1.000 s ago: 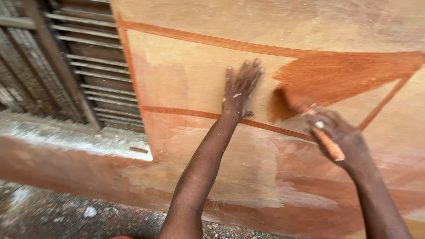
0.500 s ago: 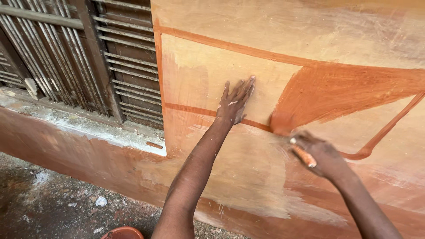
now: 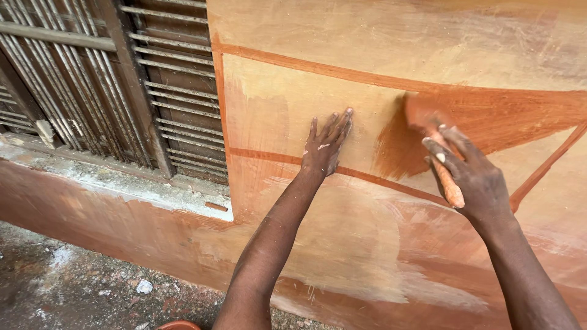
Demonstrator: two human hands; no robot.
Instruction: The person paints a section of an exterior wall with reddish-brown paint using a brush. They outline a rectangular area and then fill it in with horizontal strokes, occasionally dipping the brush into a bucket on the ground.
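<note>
My left hand (image 3: pixel 325 146) lies flat on a tan plastered wall (image 3: pixel 342 244), fingers spread, just above a thin orange painted line (image 3: pixel 269 157). My right hand (image 3: pixel 474 174) grips an orange-handled paintbrush (image 3: pixel 437 150), its bristles pressed on the wall at the left edge of a wet orange painted patch (image 3: pixel 489 119). The brush head is blurred. An orange border line (image 3: pixel 293 60) frames the panel between both hands.
A dark wooden louvred window (image 3: pixel 92 79) with a pale sill (image 3: pixel 122 183) stands to the left. The wall's base is reddish brown (image 3: pixel 110 226). Rough ground (image 3: pixel 73 287) lies below, with the rim of an orange bowl (image 3: pixel 180 325) at the bottom edge.
The view has shifted right and closer. My right hand moved the brush up and left, and the orange patch now reaches further left. My left hand stays flat on the wall.
</note>
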